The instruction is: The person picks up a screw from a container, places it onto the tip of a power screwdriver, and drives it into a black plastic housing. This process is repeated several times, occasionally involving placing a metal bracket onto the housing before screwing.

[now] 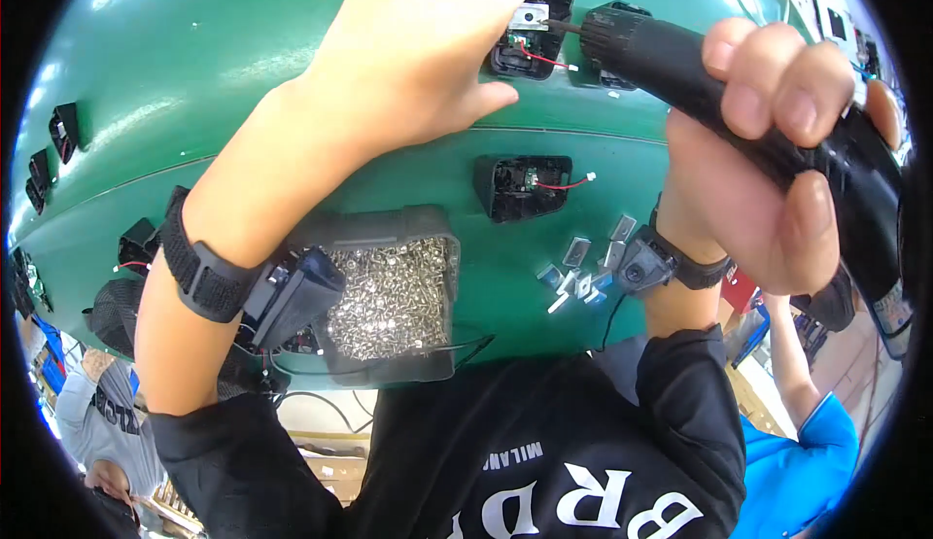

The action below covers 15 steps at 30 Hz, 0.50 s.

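My right hand (pixel 753 170) is wrapped round a black electric screwdriver (pixel 661 53). Its bit reaches left to a small silver metal plate (pixel 526 16) inside a black plastic housing (pixel 554 48), which also has a red wire lead. Over the left side of that housing lies my left hand (pixel 428 53), fingers stretched out and thumb apart. Its fingertips lie by the housing's far edge; some run past the picture's top. Behind the screwdriver's nose, another black housing (pixel 622 80) is partly hidden. A third housing (pixel 505 204) with a red wire sits nearer me.
A grey bin (pixel 455 277) full of small screws stands near the green table's (pixel 243 43) front edge. Several loose metal plates (pixel 577 250) lie right of it. More black housings (pixel 64 133) sit far left. Other people are at both lower sides, one in a blue shirt (pixel 807 471).
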### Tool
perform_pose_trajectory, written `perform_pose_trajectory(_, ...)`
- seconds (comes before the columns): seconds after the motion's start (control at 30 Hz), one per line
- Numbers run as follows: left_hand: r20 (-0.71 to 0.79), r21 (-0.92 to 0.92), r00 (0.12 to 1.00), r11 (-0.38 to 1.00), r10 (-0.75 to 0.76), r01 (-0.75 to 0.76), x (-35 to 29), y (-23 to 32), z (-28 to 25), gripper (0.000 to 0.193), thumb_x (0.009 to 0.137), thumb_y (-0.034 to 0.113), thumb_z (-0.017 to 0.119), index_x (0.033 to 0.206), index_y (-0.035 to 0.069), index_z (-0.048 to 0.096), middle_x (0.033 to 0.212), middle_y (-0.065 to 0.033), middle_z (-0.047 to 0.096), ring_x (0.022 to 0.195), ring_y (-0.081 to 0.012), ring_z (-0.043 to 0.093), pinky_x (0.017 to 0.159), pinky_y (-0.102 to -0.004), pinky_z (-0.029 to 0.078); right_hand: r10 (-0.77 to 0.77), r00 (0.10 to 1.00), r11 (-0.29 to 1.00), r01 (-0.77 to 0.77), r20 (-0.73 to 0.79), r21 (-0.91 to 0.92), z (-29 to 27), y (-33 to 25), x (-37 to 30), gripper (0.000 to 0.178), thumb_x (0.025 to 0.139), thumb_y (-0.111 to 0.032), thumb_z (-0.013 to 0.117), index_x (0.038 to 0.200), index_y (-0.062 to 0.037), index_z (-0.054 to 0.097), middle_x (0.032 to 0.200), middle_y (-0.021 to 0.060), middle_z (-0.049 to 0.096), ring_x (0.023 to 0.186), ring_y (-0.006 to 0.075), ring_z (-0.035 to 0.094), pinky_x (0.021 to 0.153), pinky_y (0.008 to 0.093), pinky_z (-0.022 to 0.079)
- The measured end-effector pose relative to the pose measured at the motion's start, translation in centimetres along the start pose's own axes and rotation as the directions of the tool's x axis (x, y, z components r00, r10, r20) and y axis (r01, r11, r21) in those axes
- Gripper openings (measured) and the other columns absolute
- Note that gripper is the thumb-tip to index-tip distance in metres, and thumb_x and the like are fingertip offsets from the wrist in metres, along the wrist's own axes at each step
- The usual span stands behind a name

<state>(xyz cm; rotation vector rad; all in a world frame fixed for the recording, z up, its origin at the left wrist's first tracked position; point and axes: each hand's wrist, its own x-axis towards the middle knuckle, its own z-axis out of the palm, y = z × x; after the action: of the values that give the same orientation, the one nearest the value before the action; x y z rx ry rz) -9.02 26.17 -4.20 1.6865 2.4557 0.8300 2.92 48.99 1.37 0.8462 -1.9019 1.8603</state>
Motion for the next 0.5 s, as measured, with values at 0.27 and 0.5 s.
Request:
perform_pose_trajectory(0.27,0.037,-0.126,0.997,0.99,0.062,-0.057,1.2,0.3,-1.8,0.066,0.069,0.022,0.086,0.124,-0.002,0.058,0.113,-0.0171,0.065,0.104,-0.0349,0.063,0.089,-0.0402,0.053,0.178,0.975,0.982,-0.185,0.132,0.041,-2.2,-1.5,0.5,0.044,0.077,-0.03,0.064,0.117,-0.0144,0.061,0.105,0.0025,0.058,0.094,0.0194,0.058,0.094,0.0421,0.038)
perform_pose_trajectory(0.5,-0.051,-0.122,0.994,0.987,0.1,-0.105,1.2,0.0,-1.2,0.062,0.069,0.024,0.084,0.119,-0.004,0.06,0.098,-0.0178,0.067,0.092,-0.037,0.066,0.081,-0.0431,0.055,0.105,0.993,0.994,-0.103,-0.05,0.027,-2.0,-1.0,-0.5,0.035,0.075,-0.031,0.065,0.104,-0.0119,0.061,0.104,0.0019,0.058,0.095,0.0181,0.058,0.095,0.04,0.037)
